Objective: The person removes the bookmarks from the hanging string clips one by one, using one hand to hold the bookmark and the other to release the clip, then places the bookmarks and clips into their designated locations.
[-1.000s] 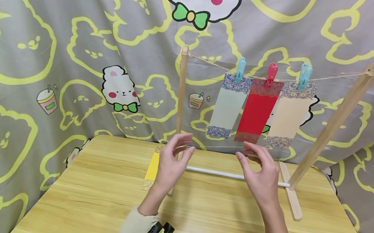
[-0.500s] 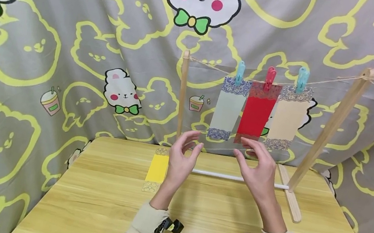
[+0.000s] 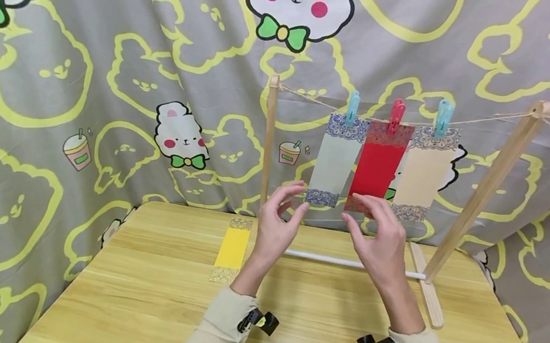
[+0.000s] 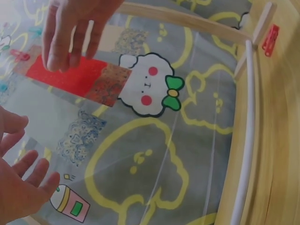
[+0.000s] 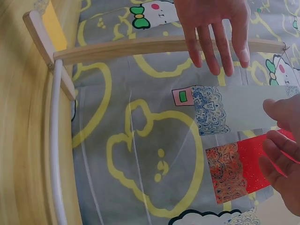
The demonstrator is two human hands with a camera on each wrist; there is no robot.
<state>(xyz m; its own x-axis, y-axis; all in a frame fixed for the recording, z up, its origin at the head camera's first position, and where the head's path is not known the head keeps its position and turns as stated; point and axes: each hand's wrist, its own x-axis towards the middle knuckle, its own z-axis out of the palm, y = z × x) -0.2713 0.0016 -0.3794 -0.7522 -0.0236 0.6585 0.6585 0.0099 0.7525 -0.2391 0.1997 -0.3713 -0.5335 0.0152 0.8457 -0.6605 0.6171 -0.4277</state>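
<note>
Head view: left hand (image 3: 277,228) and right hand (image 3: 382,244), fingers loosely parted, gripping nothing — one stray brush could dislodge the red strip (image 3: 377,166)!

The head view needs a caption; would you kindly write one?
Left hand and right hand near three strips clipped to a string.

Head view bright, even, soft shadows on the tabletop (image 3: 313,307) — pale sheen between them; wrist views duller, hazier, softer
</note>
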